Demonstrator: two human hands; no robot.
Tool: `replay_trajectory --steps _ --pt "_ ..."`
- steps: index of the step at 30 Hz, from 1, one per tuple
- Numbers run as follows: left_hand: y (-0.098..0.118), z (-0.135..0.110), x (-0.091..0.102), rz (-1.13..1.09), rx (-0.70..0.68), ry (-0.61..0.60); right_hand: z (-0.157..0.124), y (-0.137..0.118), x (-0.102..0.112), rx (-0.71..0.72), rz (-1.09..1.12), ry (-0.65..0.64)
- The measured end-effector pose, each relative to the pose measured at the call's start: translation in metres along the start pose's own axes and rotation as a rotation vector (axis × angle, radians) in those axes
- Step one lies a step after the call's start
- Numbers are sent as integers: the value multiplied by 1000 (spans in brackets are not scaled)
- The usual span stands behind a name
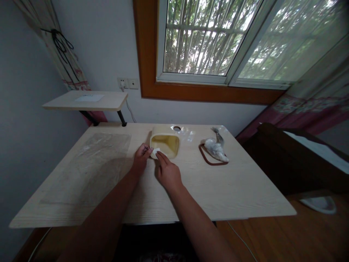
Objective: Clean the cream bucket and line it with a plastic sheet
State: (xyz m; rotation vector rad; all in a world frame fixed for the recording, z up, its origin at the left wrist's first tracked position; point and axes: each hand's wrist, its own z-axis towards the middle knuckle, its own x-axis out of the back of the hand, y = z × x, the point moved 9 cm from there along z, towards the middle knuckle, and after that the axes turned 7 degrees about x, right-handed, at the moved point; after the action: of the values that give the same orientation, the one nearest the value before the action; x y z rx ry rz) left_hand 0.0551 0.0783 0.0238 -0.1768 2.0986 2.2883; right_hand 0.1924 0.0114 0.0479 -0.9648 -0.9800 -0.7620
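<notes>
A pale yellow plastic container (pixel 167 142) lies on its side on the wooden table (pixel 231 189), its opening turned toward me. My left hand (pixel 140 159) and my right hand (pixel 167 174) meet at its near left corner. Both pinch a small white piece (pixel 156 150), perhaps a label or tissue, at the container's rim. The fingers of both hands are closed on it.
A crumpled grey-white bag (pixel 216 148) lies on a dark red loop (pixel 207 160) to the right. A clear plastic sheet (pixel 100 149) covers the table's left part. A raised shelf (pixel 87 101) stands at the back left. A dark bed frame (pixel 294 160) is on the right.
</notes>
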Motion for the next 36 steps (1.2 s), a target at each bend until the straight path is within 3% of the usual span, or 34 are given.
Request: replay_trajectory --steps 3,8,15,21,28,33,36 --pt "-2 1 -1 -11 -10 -20 0 -1 2 -2 7 2" --pt "-4 3 1 9 -18 -5 -1 15 9 -142 -48 10" --pt "1 -1 0 -2 -8 -16 0 -2 0 14 29 10" --pt "-2 2 2 5 -12 10 -2 17 10 -116 6 54" --pt "1 1 1 -1 -6 -8 0 2 6 -6 58 20" --pt "-3 3 4 -5 -6 5 -2 15 11 -77 39 78" --pt "-4 3 4 1 -10 9 -2 15 8 -40 65 93"
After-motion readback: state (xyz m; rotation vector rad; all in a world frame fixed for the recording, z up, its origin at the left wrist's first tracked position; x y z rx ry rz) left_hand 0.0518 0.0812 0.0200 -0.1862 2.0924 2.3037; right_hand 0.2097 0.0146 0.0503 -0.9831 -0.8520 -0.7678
